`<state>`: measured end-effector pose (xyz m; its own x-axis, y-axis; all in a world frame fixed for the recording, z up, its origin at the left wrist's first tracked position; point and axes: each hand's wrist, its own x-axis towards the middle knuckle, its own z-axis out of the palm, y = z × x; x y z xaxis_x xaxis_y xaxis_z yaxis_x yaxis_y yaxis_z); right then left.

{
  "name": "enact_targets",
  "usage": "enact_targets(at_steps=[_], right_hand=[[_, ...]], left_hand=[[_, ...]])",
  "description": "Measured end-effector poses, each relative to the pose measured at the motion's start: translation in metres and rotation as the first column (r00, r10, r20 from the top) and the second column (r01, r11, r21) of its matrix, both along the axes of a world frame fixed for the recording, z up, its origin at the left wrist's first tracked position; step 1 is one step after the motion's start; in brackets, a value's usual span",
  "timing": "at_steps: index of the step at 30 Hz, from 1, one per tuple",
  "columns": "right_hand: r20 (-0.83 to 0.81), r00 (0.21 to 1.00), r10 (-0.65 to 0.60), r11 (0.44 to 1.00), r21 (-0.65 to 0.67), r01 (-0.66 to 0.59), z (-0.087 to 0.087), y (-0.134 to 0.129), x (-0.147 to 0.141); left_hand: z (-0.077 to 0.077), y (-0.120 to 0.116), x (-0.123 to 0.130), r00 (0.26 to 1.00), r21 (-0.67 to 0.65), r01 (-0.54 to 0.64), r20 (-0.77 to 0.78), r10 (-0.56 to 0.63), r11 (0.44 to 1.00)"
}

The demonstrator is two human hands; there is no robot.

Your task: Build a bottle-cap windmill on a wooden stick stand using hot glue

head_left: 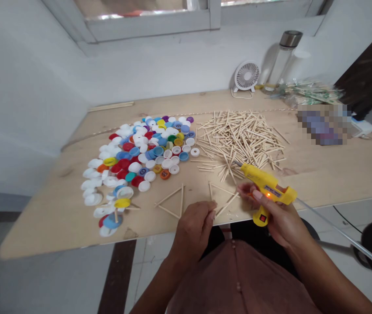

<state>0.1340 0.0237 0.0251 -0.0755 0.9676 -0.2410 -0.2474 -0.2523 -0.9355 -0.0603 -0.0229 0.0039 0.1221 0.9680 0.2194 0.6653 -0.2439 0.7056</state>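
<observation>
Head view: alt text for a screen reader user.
A person's right hand holds a yellow glue gun while the left hand touches thin wooden sticks arranged in a triangle on a table. Another stick triangle lies to its left; colorful bottle caps spread across the left side, loose sticks piled behind.

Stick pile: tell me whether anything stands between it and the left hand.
Yes: a three-stick shape lies flat on the tabletop between the left hand and the stick pile. Slightly right, the glue gun in the right hand overlaps the pile's near edge in this view.
</observation>
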Motion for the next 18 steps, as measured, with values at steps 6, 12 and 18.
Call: enact_targets(at_steps=[6, 12, 18], right_hand=[[-0.009, 1.000, 0.021, 1.000, -0.008, -0.021, 0.005, -0.002, 0.001], [-0.031, 1.000, -0.001, 0.999, -0.054, -0.001, 0.008, -0.001, 0.000], [-0.106, 0.994, -0.019, 0.995, -0.101, 0.008, 0.016, -0.001, -0.001]], left_hand=[[-0.001, 0.001, -0.001, 1.000, 0.011, -0.010, 0.005, 0.010, 1.000], [-0.003, -0.001, -0.002, 0.999, 0.008, -0.012, 0.029, 0.012, 1.000], [-0.002, -0.001, -0.002, 0.999, 0.016, 0.006, 0.051, -0.007, 1.000]])
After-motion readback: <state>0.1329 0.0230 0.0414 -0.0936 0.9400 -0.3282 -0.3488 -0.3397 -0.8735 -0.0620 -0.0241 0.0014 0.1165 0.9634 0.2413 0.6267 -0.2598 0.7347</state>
